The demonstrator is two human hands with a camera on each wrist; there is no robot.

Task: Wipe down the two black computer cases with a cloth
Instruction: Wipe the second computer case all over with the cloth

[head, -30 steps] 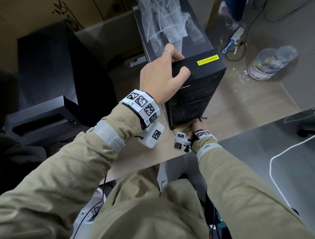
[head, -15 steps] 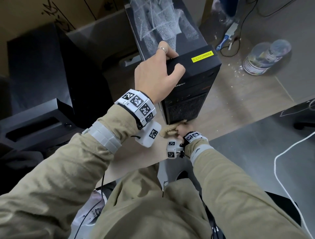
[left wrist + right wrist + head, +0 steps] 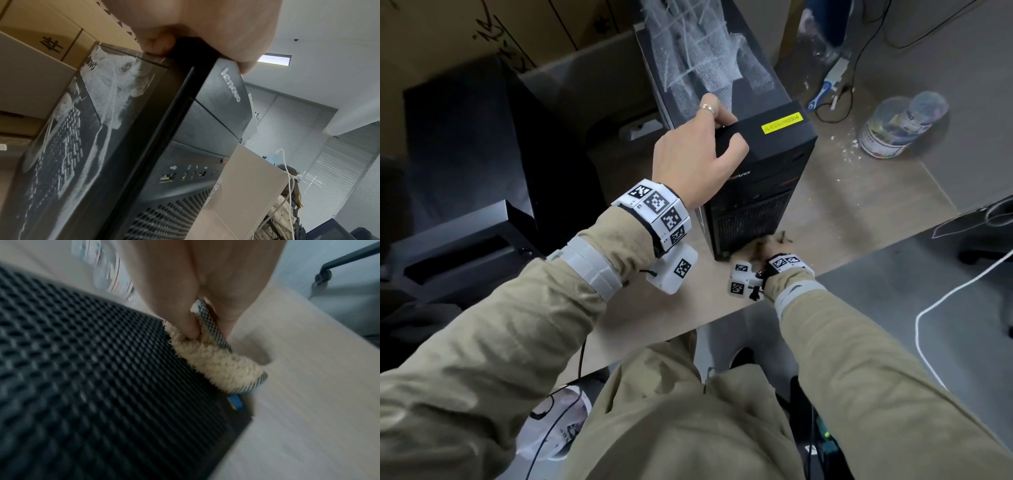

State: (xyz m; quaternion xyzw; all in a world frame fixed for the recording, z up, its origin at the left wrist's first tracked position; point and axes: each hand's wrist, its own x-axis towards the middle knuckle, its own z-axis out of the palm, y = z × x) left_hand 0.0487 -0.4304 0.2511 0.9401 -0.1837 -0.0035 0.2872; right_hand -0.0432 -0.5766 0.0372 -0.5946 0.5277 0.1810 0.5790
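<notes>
1. Head view: the upright computer case (image 3: 753,178) stands on the surface (image 3: 859,205); the left hand (image 3: 695,150) clamps its top front corner, while the right hand (image 3: 774,245) is at its base.
2. Left wrist view: fingers (image 3: 154,43) curl over the top edge.
3. Right wrist view: the right hand pinches the cloth (image 3: 213,363) against the grille's lower corner; the grille extends upward from there.

I see bare counter (image 3: 835,219) right of the upright case (image 3: 756,192); a plastic jar (image 3: 900,125) blocks farther right. Second case (image 3: 465,147) crowds the left gap.

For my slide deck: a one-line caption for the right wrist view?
Right hand presses a fuzzy cloth against the computer case mesh grille, low near the desk.
</notes>
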